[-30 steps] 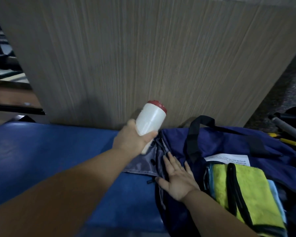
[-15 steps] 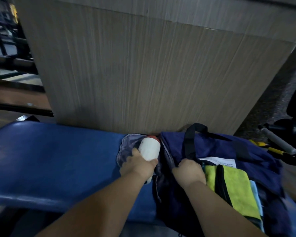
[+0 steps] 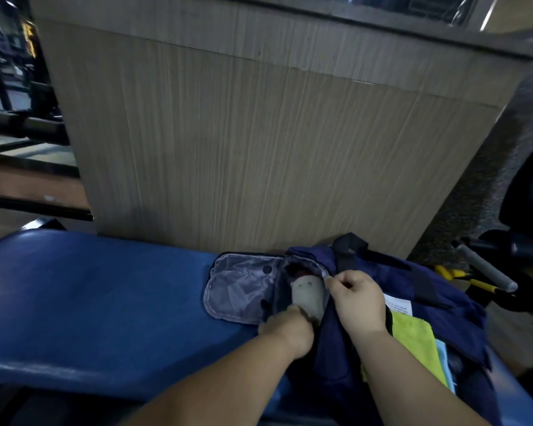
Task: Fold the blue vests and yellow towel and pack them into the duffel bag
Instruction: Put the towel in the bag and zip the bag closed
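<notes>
Left hand [image 3: 286, 329] grip curled round bottle [image 3: 308, 298] base, bottle half inside duffel bag [image 3: 428, 281] end pocket [image 3: 293, 267]; right hand [image 3: 359, 299] grip pinches pocket rim [image 3: 324, 273] just right of it: hold rim wide, push straight in; yellow towel [image 3: 413, 339] lies packed right of both grips

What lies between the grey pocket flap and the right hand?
The white bottle, partly inside the pocket, its lower end held by the left hand; the head view shows it.
</notes>
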A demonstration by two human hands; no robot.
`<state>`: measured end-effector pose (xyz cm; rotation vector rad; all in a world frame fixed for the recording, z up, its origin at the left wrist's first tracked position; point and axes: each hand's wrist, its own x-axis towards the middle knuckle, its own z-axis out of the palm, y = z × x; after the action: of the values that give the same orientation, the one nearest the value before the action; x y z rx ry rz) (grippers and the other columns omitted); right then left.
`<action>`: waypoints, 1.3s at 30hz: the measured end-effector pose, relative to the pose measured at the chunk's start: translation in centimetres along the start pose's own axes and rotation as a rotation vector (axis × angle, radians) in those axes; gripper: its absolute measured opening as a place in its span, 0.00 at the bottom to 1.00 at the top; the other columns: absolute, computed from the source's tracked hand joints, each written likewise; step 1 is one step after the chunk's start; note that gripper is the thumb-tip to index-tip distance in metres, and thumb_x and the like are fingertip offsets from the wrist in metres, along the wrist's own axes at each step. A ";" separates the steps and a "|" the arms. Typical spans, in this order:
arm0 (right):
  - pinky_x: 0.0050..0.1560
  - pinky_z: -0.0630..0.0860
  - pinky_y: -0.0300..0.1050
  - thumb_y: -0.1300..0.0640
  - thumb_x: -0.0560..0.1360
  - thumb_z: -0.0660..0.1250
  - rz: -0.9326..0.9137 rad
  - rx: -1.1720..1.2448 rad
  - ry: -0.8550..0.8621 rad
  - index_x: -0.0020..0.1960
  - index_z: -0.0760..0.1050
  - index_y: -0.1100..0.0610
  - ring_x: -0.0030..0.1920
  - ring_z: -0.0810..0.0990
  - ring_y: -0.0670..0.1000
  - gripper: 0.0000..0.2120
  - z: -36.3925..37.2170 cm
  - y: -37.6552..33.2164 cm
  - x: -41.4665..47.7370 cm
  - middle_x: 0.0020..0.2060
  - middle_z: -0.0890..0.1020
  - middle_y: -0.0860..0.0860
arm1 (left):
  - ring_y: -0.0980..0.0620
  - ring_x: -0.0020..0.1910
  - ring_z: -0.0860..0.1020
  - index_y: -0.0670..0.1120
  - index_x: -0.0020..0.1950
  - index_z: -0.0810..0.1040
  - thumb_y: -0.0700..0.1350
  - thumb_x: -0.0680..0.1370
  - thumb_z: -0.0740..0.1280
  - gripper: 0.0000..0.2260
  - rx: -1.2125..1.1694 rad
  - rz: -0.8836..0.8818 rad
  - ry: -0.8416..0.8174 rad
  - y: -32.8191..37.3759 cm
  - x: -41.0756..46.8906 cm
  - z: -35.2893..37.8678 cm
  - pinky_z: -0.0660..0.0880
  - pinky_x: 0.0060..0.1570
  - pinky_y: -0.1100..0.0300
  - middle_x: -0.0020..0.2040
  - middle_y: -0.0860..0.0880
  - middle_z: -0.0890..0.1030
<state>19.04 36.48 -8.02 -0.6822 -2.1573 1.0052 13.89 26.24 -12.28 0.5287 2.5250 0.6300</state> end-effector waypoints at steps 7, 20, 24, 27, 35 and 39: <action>0.45 0.72 0.45 0.47 0.76 0.66 0.050 -0.096 -0.226 0.35 0.79 0.55 0.45 0.80 0.55 0.16 1.0 0.1 -0.9 0.37 0.82 0.53 | 0.46 0.71 0.59 0.52 0.72 0.62 0.58 0.80 0.54 0.22 0.012 -0.050 0.444 -6.0 0.5 -1.9 0.60 0.66 0.50 0.74 0.50 0.62; 0.76 0.43 0.53 0.42 0.82 0.49 -0.029 -0.427 -0.402 0.76 0.57 0.41 0.77 0.38 0.58 0.23 4.1 2.3 -3.5 0.77 0.38 0.44 | 0.39 0.60 0.74 0.42 0.76 0.53 0.47 0.77 0.67 0.34 -0.626 -0.268 0.465 -11.2 4.2 -3.9 0.71 0.57 0.52 0.64 0.39 0.75; 0.75 0.54 0.48 0.44 0.80 0.57 0.093 -0.181 -0.359 0.74 0.60 0.40 0.77 0.52 0.53 0.23 4.7 2.0 -3.2 0.78 0.44 0.45 | 0.41 0.61 0.74 0.40 0.75 0.59 0.47 0.77 0.68 0.31 -0.648 -0.231 0.465 -11.8 3.9 -4.6 0.73 0.54 0.53 0.69 0.40 0.71; 0.72 0.54 0.43 0.48 0.80 0.60 0.124 -0.032 -0.389 0.75 0.60 0.41 0.76 0.54 0.50 0.24 5.7 1.0 -3.4 0.78 0.47 0.44 | 0.45 0.50 0.75 0.42 0.72 0.64 0.47 0.76 0.68 0.27 -0.725 -0.183 0.537 -12.7 3.1 -6.1 0.74 0.50 0.54 0.59 0.43 0.77; 0.75 0.40 0.49 0.45 0.81 0.56 0.102 -0.006 -0.644 0.78 0.48 0.46 0.77 0.37 0.56 0.30 14.3 -6.5 -5.9 0.78 0.39 0.51 | 0.45 0.39 0.76 0.47 0.67 0.67 0.41 0.78 0.64 0.18 -0.529 -0.110 0.810 -18.3 0.2 -13.7 0.72 0.37 0.54 0.40 0.51 0.78; 0.75 0.41 0.50 0.44 0.81 0.53 0.122 0.010 -0.811 0.79 0.46 0.49 0.77 0.38 0.57 0.30 16.5 -10.4 -6.7 0.78 0.39 0.54 | 0.42 0.49 0.77 0.51 0.66 0.68 0.49 0.78 0.65 0.17 -0.211 -0.147 0.796 -19.5 -1.5 -15.3 0.74 0.49 0.48 0.48 0.51 0.78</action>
<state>9.38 18.38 -10.11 -0.4363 -2.8066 1.5478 2.13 4.44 -9.95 -0.0100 3.1129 1.2186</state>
